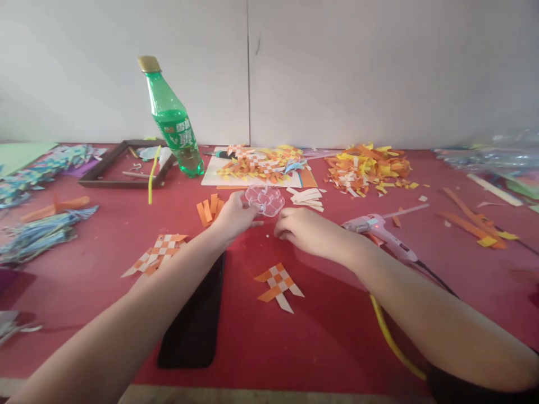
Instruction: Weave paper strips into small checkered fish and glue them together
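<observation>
A clear, flower-shaped plastic box with small compartments sits in front of me between my hands. My left hand grips its left edge with thumb and fingers. My right hand is at its lower right, fingers curled together; whatever may be in them is hidden. A tiny white bead-like speck lies on the red table just below. Closer to me is a woven orange-and-white paper fish. More woven paper fish lie left of my left forearm.
A black phone lies partly under my left forearm. A pink glue gun rests beyond my right arm, its cord trailing right. A green bottle stands by a brown frame. Orange and yellow paper scraps are heaped behind.
</observation>
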Motion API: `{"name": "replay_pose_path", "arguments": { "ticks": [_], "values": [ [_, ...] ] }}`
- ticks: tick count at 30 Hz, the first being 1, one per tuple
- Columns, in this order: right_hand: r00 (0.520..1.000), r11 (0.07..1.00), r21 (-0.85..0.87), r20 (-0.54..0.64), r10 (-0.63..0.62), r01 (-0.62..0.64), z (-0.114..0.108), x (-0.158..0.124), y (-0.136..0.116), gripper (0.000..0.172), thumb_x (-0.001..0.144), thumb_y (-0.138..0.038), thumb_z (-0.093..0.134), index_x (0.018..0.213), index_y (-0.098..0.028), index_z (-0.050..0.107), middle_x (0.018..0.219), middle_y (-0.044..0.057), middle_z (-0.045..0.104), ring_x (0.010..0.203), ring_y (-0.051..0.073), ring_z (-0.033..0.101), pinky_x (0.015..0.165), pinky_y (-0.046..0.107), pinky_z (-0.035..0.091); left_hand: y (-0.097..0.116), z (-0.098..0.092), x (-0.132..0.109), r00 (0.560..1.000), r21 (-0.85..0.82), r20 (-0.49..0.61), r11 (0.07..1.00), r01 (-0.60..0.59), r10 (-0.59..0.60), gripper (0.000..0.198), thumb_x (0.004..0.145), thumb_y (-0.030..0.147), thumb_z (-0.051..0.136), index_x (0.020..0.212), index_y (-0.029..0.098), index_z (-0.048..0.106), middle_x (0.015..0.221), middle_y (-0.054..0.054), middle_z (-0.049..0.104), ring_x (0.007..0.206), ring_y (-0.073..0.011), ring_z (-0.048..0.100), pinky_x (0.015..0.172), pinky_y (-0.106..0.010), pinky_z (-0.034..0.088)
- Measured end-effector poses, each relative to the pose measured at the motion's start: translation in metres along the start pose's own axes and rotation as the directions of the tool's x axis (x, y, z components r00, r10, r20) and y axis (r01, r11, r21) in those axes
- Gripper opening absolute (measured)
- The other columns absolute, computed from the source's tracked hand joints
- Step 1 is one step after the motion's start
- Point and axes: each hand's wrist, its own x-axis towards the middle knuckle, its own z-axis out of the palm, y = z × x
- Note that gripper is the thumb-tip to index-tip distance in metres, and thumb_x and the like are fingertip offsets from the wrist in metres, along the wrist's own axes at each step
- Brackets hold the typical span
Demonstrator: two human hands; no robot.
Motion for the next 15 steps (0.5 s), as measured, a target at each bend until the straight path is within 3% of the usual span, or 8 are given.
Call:
{"name": "replay_pose_path", "arguments": {
  "ticks": [4,8,12,15],
  "values": [
    [0.999,1.000,0.001,-0.042,-0.011,0.011,-0.019,-0.004,0.001,0.029,0.087,-0.006,0.048,0.091,-0.019,0.073,0.094,0.004,0.072,0.087,0.016,0.065,0.078,0.032,0.047,0.005,-0.002,-0.002,0.997,0.196,-0.077,0.980,0.034,-0.019,0.051,0.073,0.003,0.069,0.123,0.009,0.055,0.074,-0.006,0.066,0.074,-0.0236,0.069,0.064,-0.036,0.057],
    [0.984,1.000,0.007,-0.173,0.027,-0.026,-0.053,-0.015,0.002,0.027,0.091,-0.017,0.049,0.100,-0.026,0.073,0.102,0.000,0.074,0.090,0.016,0.067,0.077,0.031,0.048,0.010,-0.005,-0.005,0.995,0.286,-0.101,0.958,0.003,0.027,0.059,0.075,0.004,0.067,0.132,0.006,0.051,0.088,-0.012,0.070,0.078,-0.0240,0.070,0.063,-0.033,0.056],
    [0.931,0.974,0.013,-0.291,0.218,-0.224,-0.086,-0.038,0.015,0.017,0.089,-0.027,0.058,0.095,-0.029,0.074,0.090,-0.001,0.075,0.069,0.015,0.064,0.059,0.030,0.044,0.008,-0.010,-0.002,0.992,0.352,-0.104,0.935,-0.035,0.076,0.060,0.077,0.009,0.066,0.134,0.008,0.050,0.119,-0.020,0.064,0.081,-0.0221,0.070,0.066,-0.033,0.056],
    [0.871,0.913,-0.013,-0.307,0.383,-0.407,-0.097,-0.067,0.038,0.012,0.083,-0.026,0.065,0.091,-0.027,0.075,0.089,0.002,0.075,0.067,0.015,0.064,0.059,0.031,0.041,0.007,-0.016,-0.004,0.988,0.433,-0.092,0.899,-0.071,0.123,0.051,0.078,0.016,0.067,0.128,0.014,0.054,0.130,-0.018,0.057,0.076,-0.0189,0.068,0.065,-0.031,0.053]
  ]
}}
